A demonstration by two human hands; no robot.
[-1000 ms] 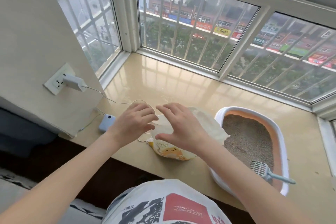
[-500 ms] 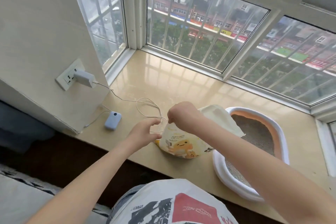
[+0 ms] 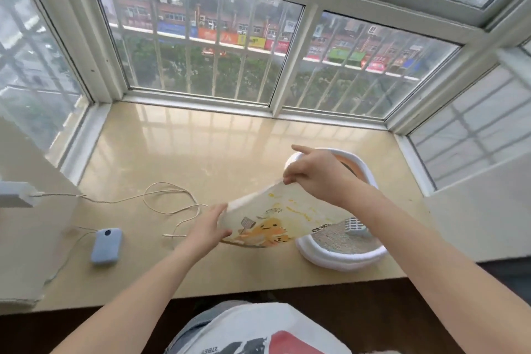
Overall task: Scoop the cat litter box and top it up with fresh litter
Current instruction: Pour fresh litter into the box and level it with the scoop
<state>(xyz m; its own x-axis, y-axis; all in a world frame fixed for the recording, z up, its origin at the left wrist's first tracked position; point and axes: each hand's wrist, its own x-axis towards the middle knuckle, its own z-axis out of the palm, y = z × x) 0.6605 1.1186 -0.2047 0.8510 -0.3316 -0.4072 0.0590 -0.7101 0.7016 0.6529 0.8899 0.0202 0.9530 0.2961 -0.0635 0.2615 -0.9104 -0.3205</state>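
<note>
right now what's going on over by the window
A person standing at the window ledge holds a bag of cat litter in both hands. The left hand grips its lower left end and the right hand pinches the upper edge, stretching the bag next to the white litter box. A scoop sits in the litter. No fresh litter is visibly pouring yet. A small blue device and its cord lie to the left.

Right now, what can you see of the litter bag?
The litter bag is a pale, soft plastic pouch printed with an orange cartoon animal and a small scoop. It is stretched slantwise above the sill, beside the litter box. The left hand grips its lower end, the right hand pinches its upper edge. Whether it is open is unclear.
</note>
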